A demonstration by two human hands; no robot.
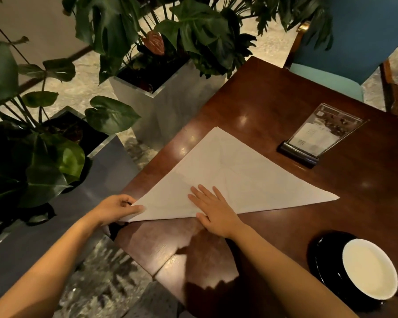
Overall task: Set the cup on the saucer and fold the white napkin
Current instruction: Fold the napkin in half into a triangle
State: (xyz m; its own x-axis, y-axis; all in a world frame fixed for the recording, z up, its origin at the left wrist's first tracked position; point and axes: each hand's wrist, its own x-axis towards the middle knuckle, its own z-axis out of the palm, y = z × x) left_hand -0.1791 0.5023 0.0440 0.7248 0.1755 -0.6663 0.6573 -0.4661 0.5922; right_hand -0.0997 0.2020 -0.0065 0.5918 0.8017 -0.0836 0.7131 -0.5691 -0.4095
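The white napkin (228, 173) lies on the dark wooden table (285, 106) folded into a large triangle. My left hand (115, 208) pinches the napkin's near left corner at the table's edge. Flat on the napkin's near fold lies my right hand (213, 208), fingers spread, holding nothing. At the lower right a cup (369, 268), black outside and white inside, stands on a black saucer (319, 255).
An acrylic menu stand (319, 136) on a dark base stands on the table beyond the napkin. A blue chair (345, 56) is at the far side. Metal planters (161, 99) with large green leaves crowd the table's left edge.
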